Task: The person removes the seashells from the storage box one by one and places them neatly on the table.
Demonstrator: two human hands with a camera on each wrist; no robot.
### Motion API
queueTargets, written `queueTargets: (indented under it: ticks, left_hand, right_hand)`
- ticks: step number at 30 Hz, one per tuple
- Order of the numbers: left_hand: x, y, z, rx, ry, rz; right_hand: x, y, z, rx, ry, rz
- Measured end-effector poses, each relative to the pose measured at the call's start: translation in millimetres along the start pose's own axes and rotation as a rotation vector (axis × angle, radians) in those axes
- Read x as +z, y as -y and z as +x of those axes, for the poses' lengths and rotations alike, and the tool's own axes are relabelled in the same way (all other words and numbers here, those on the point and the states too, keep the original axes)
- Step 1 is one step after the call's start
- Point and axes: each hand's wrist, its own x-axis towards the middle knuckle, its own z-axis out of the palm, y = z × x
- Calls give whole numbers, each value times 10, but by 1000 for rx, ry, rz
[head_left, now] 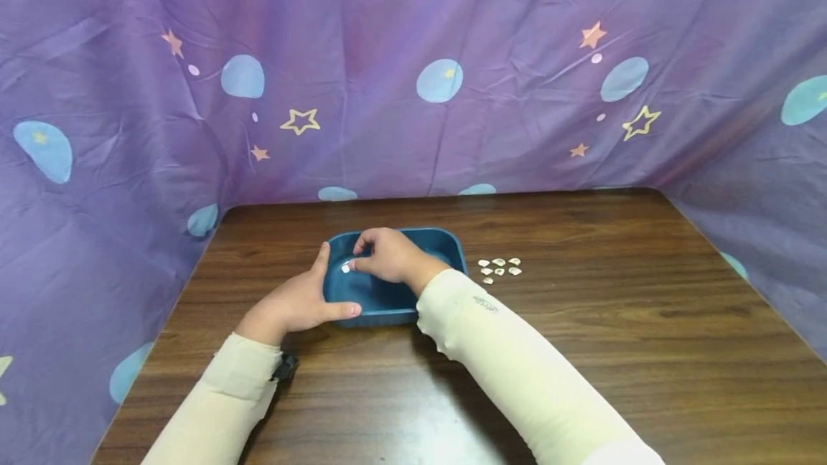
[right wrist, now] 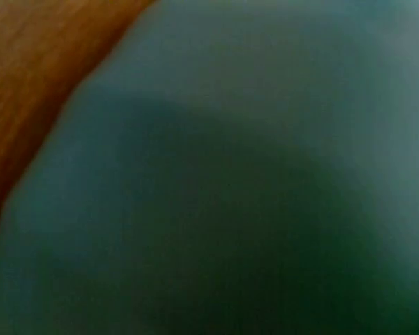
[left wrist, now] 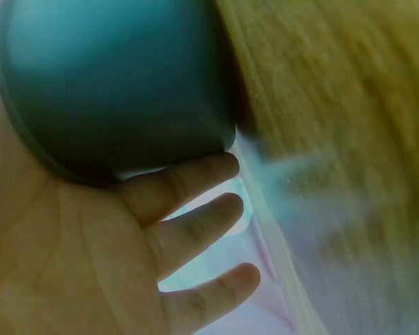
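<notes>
A blue rectangular basin (head_left: pixel 388 318) sits on the table toward the back. My left hand (head_left: pixel 297 303) is spread around its left front corner, thumb along the front rim and a finger up the left side. In the left wrist view, its straight fingers (left wrist: pixel 195 234) lie at the outside of the basin wall (left wrist: pixel 126 77). Over the basin, my right hand (head_left: pixel 388 257) reaches in with thumb and forefinger apart. A few small white shells (head_left: pixel 345 268) lie at the basin's left inside, right by the thumb tip. The right wrist view holds only the blurred basin wall (right wrist: pixel 230 174).
Several small pale shells (head_left: pixel 499 271) lie in short rows on the wooden table (head_left: pixel 614 321), right of the basin. A purple curtain (head_left: pixel 375 142) with stars and blue spots hangs behind the table and along both sides.
</notes>
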Motion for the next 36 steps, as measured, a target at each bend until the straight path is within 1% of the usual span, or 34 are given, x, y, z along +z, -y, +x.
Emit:
queueTargets:
  ticks: [6, 10, 14, 21, 27, 36]
  left_hand:
    - [-20, 9, -4, -5, 1, 0]
    - [-21, 15, -2, -20, -6, 8]
    - [-22, 16, -5, -30, -5, 14]
    - [-32, -4, -6, -37, -5, 25]
    - [-33, -12, 1, -36, 2, 24]
    - [-28, -18, -2, -40, -2, 21]
  right_hand:
    - [31, 13, 52, 43, 24, -53]
    - [48, 8, 61, 69, 86, -68]
    - [76, -7, 61, 75, 157, -75]
    - [90, -23, 54, 109, 214, -90]
    - [91, -38, 59, 109, 221, -113]
    - [81, -40, 49, 74, 175, -117]
